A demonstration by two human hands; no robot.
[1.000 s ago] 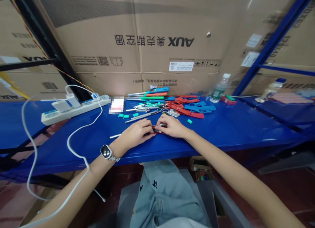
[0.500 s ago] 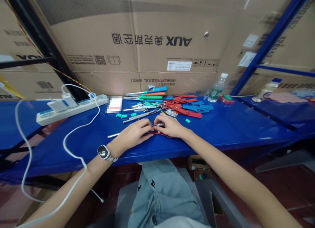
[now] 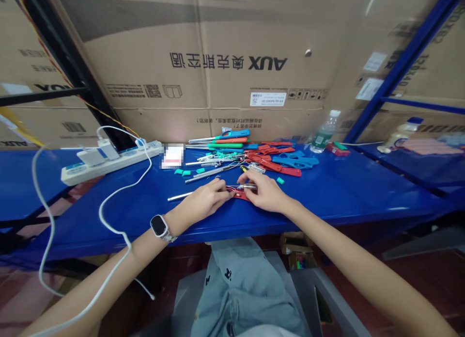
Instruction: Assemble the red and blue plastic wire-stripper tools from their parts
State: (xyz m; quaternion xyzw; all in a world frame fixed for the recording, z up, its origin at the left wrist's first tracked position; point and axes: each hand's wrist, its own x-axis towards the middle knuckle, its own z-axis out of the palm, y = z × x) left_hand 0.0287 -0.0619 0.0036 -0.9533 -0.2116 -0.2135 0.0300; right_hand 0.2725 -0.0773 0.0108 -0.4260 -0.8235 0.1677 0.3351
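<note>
My left hand [image 3: 209,197] is closed on a stick lighter whose metal tube [image 3: 179,196] sticks out to the left, low over the blue table. Between my hands shows its open red handle shell [image 3: 240,194], with thin wires inside. The fingers of my right hand [image 3: 267,191] pinch a small dark grey cylinder [image 3: 249,186] just above that shell; its exact kind is unclear. A black-and-yellow piece [image 3: 243,168] lies right behind my right fingers. Farther back is a pile of lighter parts: red handle shells [image 3: 267,161], blue handle shells [image 3: 296,158] and metal tubes [image 3: 210,172].
A white power strip [image 3: 109,163] with plugs and a looping white cable [image 3: 103,211] lies left; the cable crosses in front of my left forearm. Small green pieces [image 3: 280,180] are scattered about. A bottle [image 3: 322,133] stands back right, against the cardboard [image 3: 232,99].
My right hand has shifted slightly right, away from my left hand. More of the red shell and the grey cylinder now shows between them. The pile has not moved.
</note>
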